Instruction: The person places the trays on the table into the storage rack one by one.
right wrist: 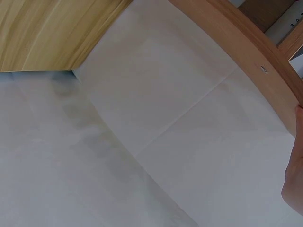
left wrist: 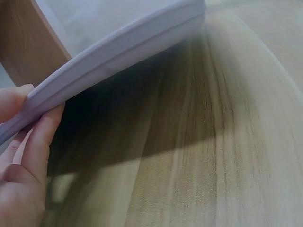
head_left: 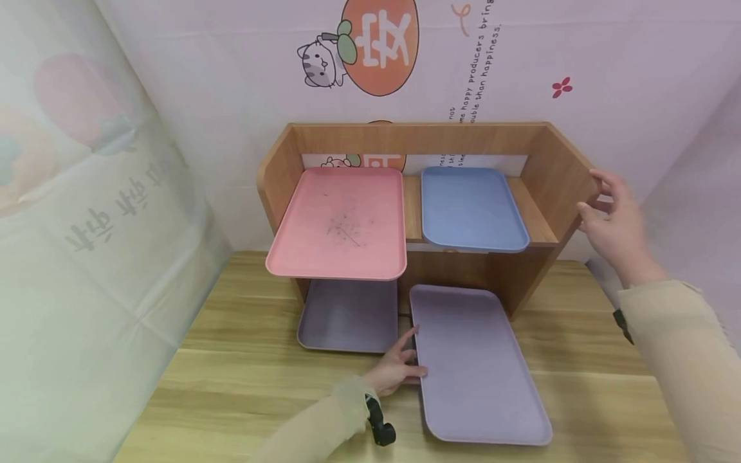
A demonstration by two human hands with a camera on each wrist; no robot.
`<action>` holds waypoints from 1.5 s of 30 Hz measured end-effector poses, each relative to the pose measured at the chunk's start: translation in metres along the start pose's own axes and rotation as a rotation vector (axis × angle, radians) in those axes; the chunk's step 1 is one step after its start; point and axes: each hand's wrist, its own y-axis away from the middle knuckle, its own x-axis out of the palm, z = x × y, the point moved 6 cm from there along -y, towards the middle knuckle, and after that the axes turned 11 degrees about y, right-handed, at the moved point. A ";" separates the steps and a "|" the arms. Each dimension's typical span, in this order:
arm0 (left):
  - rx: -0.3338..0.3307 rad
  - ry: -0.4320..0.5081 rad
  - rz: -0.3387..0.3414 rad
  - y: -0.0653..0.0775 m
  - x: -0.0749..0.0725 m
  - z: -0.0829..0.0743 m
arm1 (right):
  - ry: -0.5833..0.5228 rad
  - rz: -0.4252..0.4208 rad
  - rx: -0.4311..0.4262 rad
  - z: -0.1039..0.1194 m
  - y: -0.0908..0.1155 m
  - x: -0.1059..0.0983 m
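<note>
My left hand (head_left: 395, 368) pinches the left long edge of a light purple tray (head_left: 477, 366), thumb on top and fingers beneath. In the left wrist view that tray's rim (left wrist: 118, 47) is tilted above the table, with its shadow below. The tray's far end reaches the lower right bay of a two-level wooden shelf (head_left: 419, 138). At the shelf's right side panel (head_left: 564, 173), my right hand (head_left: 616, 222) grips the front edge between thumb and fingers. Only part of the right hand (right wrist: 293, 165) shows in the right wrist view, beside the panel's edge.
On the upper level lie a pink tray (head_left: 347, 225) with a plant print, jutting out in front, and a blue tray (head_left: 471, 209). A second purple tray (head_left: 350, 315) lies at lower left. The shelf stands on a wood-grain table (head_left: 231, 373), with printed cloth (head_left: 231, 83) behind.
</note>
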 end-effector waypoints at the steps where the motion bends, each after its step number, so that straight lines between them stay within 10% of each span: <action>1: -0.001 -0.005 0.001 -0.001 0.000 0.001 | -0.002 -0.001 -0.001 0.000 0.000 0.000; 16: -0.090 -0.004 0.103 -0.013 -0.012 0.020 | -0.011 -0.001 0.003 -0.001 0.001 0.000; 33: 0.077 -0.479 -0.088 0.001 -0.021 -0.003 | -0.014 -0.014 -0.011 0.001 0.001 0.001; 45: 0.452 -1.393 0.163 0.009 0.010 0.003 | -0.005 -0.004 -0.001 0.001 0.002 0.001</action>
